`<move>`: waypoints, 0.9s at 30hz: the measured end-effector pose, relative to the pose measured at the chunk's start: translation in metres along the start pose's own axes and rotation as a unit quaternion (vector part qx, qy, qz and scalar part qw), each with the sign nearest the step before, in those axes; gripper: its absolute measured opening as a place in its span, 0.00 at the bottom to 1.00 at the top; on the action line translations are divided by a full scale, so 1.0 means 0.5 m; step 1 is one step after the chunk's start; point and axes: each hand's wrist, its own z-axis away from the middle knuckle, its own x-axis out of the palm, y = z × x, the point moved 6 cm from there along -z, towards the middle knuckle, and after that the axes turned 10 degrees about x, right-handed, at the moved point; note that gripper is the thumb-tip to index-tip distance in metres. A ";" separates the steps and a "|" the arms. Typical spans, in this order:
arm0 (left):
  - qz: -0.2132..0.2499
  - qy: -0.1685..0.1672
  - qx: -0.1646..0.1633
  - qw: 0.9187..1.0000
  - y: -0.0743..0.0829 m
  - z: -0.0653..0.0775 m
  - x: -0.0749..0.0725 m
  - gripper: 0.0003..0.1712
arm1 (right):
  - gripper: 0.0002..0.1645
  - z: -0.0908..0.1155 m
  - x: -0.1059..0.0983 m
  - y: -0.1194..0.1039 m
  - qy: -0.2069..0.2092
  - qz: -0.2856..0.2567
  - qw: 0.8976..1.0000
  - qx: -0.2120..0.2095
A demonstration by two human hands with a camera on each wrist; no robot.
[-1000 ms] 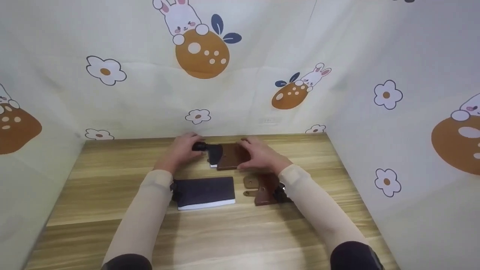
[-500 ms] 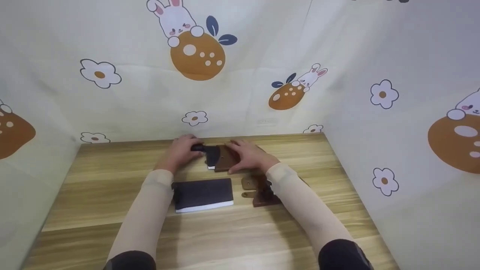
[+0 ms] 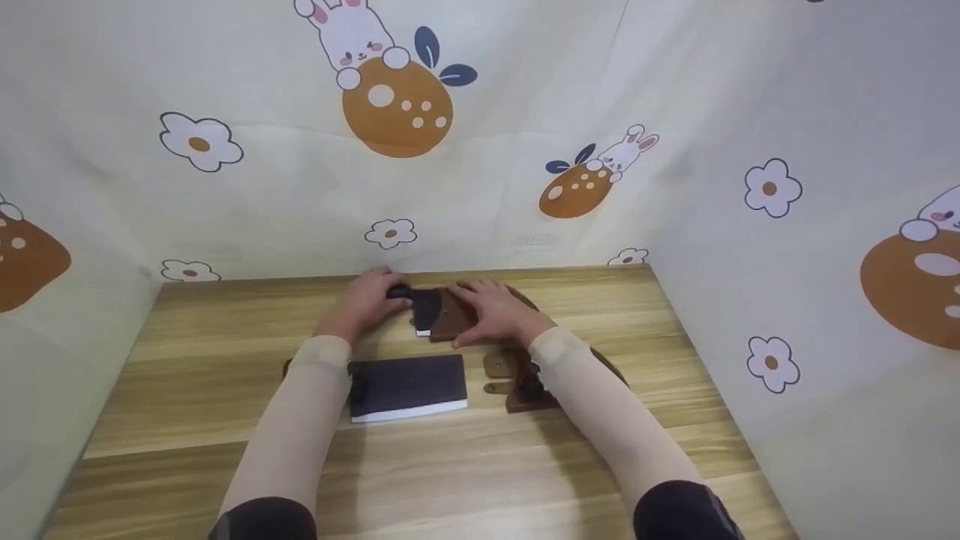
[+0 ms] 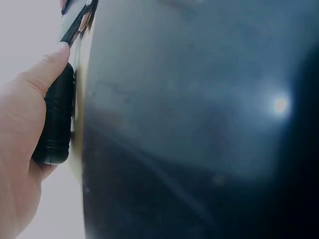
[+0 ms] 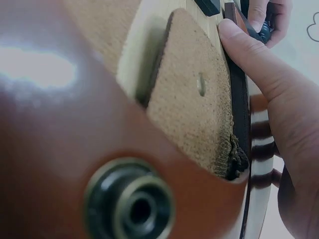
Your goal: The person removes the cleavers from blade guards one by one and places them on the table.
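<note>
My left hand [image 3: 367,304] grips the black handle [image 4: 57,119] of a small cleaver near the table's back edge. Its dark blade [image 3: 427,309] with a bright edge shows between the handle and a brown leather sheath [image 3: 448,321], which covers the rest. Spanning that sheath, my right hand [image 3: 501,309] holds it, thumb along the near side and fingers toward the far side. A larger dark cleaver blade [image 3: 409,384] lies in front, below my left wrist. Under my right wrist lies a second brown sheath [image 3: 521,399], partly hidden, with tan tabs [image 3: 498,366] and a metal snap [image 5: 139,211].
Wood-grain table [image 3: 420,480] lies under everything. Pale printed cloth [image 3: 262,202] hangs along the back and both sides, close behind my hands. The larger cleaver's handle is mostly covered by my left forearm.
My right hand has slid left over the sheath from its right end, uncovering a curved brown edge behind it. The left hand keeps its grip; the larger cleaver and second sheath stay put.
</note>
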 end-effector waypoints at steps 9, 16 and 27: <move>-0.045 -0.011 0.010 0.999 0.007 -0.003 0.003 0.21 | 0.72 -0.002 -0.001 -0.001 0.010 0.015 1.000 -0.001; -0.049 -0.015 -0.002 0.999 0.006 -0.002 0.008 0.21 | 0.71 -0.006 0.001 0.000 0.015 0.025 1.000 0.000; -0.059 -0.021 -0.005 0.998 0.011 0.004 -0.015 0.23 | 0.71 0.000 -0.019 -0.009 0.044 0.031 0.998 -0.030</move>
